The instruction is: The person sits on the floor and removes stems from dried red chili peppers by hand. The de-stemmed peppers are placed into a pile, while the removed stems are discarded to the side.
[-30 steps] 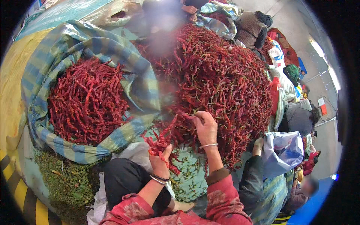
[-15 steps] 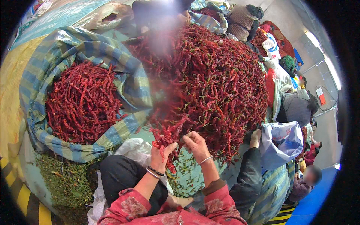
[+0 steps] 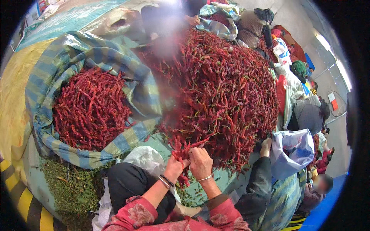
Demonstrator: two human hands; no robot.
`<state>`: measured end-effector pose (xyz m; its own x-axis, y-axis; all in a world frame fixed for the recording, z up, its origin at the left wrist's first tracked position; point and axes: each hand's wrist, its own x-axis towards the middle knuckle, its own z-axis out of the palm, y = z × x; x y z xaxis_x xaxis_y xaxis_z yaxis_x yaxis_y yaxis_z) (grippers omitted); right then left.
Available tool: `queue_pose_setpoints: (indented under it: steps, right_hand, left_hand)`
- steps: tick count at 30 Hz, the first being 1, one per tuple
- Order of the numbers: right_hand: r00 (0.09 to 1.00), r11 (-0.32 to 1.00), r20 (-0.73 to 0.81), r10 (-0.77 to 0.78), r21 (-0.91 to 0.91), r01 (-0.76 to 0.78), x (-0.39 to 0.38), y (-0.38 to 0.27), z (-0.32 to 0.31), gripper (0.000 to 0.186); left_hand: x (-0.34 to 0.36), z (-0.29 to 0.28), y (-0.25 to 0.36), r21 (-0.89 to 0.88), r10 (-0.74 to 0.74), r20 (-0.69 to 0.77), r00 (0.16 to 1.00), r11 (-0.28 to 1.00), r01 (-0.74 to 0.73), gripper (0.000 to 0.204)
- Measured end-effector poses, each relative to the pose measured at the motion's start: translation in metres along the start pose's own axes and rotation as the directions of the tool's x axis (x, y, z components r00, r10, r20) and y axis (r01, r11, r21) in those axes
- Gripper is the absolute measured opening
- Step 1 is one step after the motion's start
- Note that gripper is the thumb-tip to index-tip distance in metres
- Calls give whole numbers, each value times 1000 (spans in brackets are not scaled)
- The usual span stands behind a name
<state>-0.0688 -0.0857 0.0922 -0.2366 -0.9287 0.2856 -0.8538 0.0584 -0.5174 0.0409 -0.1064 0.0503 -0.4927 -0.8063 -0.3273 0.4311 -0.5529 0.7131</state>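
Observation:
My left hand (image 3: pixel 175 168) is closed around a bunch of dried red chilies (image 3: pixel 180 147), which sticks out above the fingers and hangs below them. Right beside it, my right hand (image 3: pixel 201 163) is closed in a pinch against the bunch. What sits between its fingertips is hidden by the back of the hand. Just beyond both hands rises a big heap of red chilies (image 3: pixel 223 96), some with green stems. To the left, more chilies (image 3: pixel 90 111) fill a blue-and-pale checked woven sack (image 3: pixel 142 96) with its rim rolled down.
Green stems (image 3: pixel 69 184) lie in a pile at lower left, near a clear-white plastic bag (image 3: pixel 144 157). A white bag (image 3: pixel 289 163) stands at right beside a dark-trousered leg (image 3: pixel 256 184). Other people, including one in grey (image 3: pixel 308 113), sit along the heap's right side.
My right hand has come down and in against the bunch, its fingers more closed. The left hand has shifted slightly right and lower. The whole view has moved a little.

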Motion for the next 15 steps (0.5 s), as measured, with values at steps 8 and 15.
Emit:
queue_pose_setpoints:
  steps: [8,15]
  right_hand:
    - [845,873,468,259,262,-412,-3,81,24,11]
    - [921,984,356,158,16,-175,20,39,26,20]
  left_hand:
    - [-11,-8,4,76,57,-115,992,996,-48,13]
    - [-9,-1,30,-55,71,-539,839,991,-119,14]
